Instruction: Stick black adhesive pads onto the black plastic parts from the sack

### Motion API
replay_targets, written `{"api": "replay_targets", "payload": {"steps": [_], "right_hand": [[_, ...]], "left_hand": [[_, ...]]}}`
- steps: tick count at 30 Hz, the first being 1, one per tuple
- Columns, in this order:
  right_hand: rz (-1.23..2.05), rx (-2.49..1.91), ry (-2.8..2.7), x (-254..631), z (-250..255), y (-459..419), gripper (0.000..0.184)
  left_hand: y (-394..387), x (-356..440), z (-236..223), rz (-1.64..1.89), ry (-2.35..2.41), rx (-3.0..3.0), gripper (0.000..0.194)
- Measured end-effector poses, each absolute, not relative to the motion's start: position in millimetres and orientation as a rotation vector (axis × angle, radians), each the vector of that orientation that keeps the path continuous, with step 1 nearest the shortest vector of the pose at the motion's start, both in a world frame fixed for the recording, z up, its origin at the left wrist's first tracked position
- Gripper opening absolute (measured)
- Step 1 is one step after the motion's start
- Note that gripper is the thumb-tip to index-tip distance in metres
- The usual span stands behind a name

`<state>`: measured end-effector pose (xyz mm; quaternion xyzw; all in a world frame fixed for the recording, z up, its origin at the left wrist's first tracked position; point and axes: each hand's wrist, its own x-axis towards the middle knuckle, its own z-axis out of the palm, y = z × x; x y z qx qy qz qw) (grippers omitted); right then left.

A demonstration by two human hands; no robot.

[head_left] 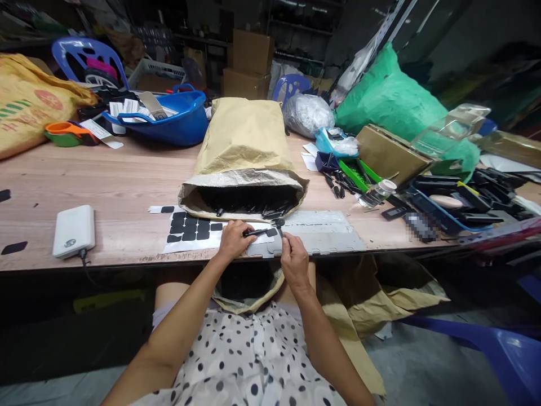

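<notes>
My left hand is closed at the table's front edge, its fingers pinching a slim black pen-like piece that points right. Closed as well, my right hand grips a small tool with a dark rounded head; its exact kind is too small to make out. The tool's head is close to the piece's tip. Under both hands lies a flat grey board. Left of them is a white sheet with rounded black stickers. Just beyond, a tan sack lies with its mouth facing me, black pieces inside.
A white power bank with a cable lies left. Behind it is a blue basin. To the right are a green tray, a small clear bottle and a bin of black parts. Another open sack rests on my lap.
</notes>
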<state>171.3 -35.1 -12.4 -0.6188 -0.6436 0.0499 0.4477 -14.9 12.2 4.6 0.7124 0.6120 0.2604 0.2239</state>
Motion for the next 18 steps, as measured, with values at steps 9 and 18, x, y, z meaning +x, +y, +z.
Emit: {"api": "replay_targets", "payload": {"steps": [9,18], "right_hand": [[0.191,-1.458,-1.707,158,-7,-49,0.036],[0.097,-1.524,-1.743,155,-3,-52,0.037]], "left_hand": [[10,-12,6,0.717,1.667,1.974,0.011],[8,-8,9,0.709,1.66,1.966,0.011]]}}
